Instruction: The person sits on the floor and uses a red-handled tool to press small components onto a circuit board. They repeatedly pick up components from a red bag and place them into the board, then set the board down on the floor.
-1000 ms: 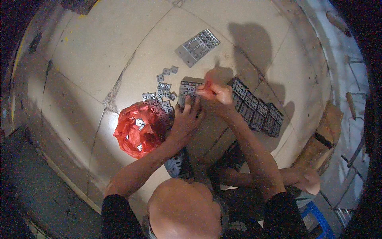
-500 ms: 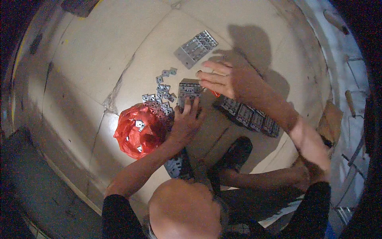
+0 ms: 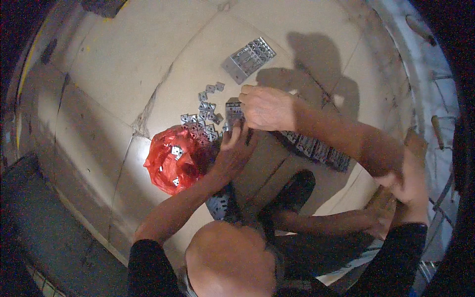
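Floor tiles [image 3: 128,64], pale and cracked along one joint, are filling most of the head view, bending toward the rim. Dark matting [image 3: 44,232] is lying along the lower left edge. The person is sitting on the tiles with a leg folded in front, both forearms reaching forward from dark sleeves.

A red plastic bag [image 3: 170,166] is lying crumpled on the floor to the left of the arms, with a few small metal pieces showing inside it. A long row of metal brackets [image 3: 319,148] is lying to the right, partly hidden under the right forearm. A flat grey stack of brackets [image 3: 247,58] is sitting farther out, well apart from the hands. A loose pile of small square metal pieces [image 3: 203,119] is spreading between the bag and the hands.

The right hand [image 3: 267,108] is hovering knuckles up, fingers curled down and closing on the top of a small block of stacked metal pieces [image 3: 232,111] standing just beside the loose pile. The left hand [image 3: 232,153] is reaching up from below, fingertips touching the lower edge of that same block; whether it is actually gripping it cannot be told.
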Demonstrator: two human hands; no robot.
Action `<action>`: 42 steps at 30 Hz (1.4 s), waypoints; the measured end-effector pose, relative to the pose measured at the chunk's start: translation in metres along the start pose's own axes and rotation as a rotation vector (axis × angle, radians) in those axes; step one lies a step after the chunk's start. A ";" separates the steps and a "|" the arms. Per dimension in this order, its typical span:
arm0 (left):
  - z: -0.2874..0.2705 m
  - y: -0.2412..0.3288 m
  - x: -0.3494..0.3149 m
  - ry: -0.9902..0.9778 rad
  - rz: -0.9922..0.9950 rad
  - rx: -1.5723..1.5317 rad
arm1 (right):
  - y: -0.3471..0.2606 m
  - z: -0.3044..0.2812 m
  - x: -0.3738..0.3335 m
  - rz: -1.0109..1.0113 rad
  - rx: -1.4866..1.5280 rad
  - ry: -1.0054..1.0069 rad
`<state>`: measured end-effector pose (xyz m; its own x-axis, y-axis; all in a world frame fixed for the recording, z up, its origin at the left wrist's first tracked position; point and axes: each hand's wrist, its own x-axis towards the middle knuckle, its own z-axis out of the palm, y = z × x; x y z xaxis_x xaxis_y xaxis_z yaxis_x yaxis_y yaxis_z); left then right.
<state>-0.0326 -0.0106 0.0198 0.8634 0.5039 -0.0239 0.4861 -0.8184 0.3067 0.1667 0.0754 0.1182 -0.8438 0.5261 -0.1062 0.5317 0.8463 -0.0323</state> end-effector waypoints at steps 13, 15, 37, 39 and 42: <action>0.016 0.002 0.011 0.130 -0.016 0.072 | 0.025 0.008 -0.021 -0.173 0.300 0.292; 0.016 -0.002 0.010 0.137 -0.001 0.029 | 0.025 0.009 -0.017 -0.184 0.291 0.412; 0.017 -0.008 0.008 0.137 0.000 0.050 | -0.008 0.011 -0.055 0.819 0.753 0.155; 0.018 -0.008 0.008 0.119 -0.005 0.035 | -0.010 0.014 -0.055 0.845 0.782 0.224; 0.018 -0.008 0.007 0.096 -0.010 0.035 | -0.009 0.015 -0.055 0.876 0.779 0.215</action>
<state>-0.0284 -0.0054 -0.0001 0.8425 0.5347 0.0646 0.5004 -0.8214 0.2736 0.2095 0.0380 0.1095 -0.1265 0.9658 -0.2263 0.7714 -0.0476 -0.6345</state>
